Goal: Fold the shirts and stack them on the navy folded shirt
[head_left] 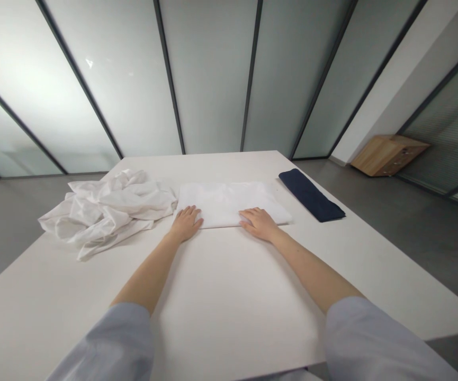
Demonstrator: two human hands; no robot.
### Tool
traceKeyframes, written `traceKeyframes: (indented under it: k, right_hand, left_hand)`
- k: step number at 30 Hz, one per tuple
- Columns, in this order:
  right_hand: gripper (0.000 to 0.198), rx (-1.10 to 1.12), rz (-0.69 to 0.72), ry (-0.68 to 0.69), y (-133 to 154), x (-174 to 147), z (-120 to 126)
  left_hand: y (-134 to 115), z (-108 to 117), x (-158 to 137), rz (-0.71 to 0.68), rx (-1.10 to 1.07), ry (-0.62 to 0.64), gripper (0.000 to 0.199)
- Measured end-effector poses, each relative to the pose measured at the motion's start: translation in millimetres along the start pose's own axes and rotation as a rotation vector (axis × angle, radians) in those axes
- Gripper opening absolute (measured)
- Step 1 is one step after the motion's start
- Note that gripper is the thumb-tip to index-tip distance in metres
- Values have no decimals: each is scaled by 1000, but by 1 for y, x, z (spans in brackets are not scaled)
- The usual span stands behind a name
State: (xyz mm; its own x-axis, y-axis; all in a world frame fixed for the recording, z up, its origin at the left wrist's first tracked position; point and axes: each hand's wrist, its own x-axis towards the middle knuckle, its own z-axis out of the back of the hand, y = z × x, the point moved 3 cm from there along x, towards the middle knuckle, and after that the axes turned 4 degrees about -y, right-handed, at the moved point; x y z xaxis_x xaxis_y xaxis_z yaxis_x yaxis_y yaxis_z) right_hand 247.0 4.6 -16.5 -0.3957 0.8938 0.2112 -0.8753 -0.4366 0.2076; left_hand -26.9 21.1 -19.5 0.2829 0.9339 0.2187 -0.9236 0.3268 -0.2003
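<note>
A folded white cloth (229,200) lies flat as a rectangle across the middle of the table. On its near left corner rests my left hand (187,222), palm down with the fingers stretched out. My right hand (258,223) lies on the near edge further right, its fingers also extended and pointing inward. Neither hand grasps anything. Just left of the folded cloth is a crumpled heap of white cloth (111,206), close to my left hand.
A folded dark navy cloth (311,194) lies near the right edge of the white table (236,296). Frosted glass panels (213,79) stand beyond the far edge. On the floor at the right is a wooden cabinet (383,154).
</note>
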Motion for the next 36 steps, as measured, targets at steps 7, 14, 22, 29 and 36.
traceKeyframes:
  k: [7,14,22,29,36]
  right_hand:
    - [47,-57,-159,-8,-6,5,-2]
    - [66,-52,-458,-3,-22,41,-12]
    - [48,44,-350,-6,-14,79,-29]
    - [49,59,-492,-196,-27,60,-14]
    - [41,16,-632,-203,-29,37,-10]
  left_hand:
    - [-25,17,4,111,166,73,39]
    - [-60,19,6,-111,140,188,36]
    - [-106,13,-14,-515,-162,247,35]
    - [-35,21,12,97,-117,-135,45]
    - [9,-8,19,376,26,-6,64]
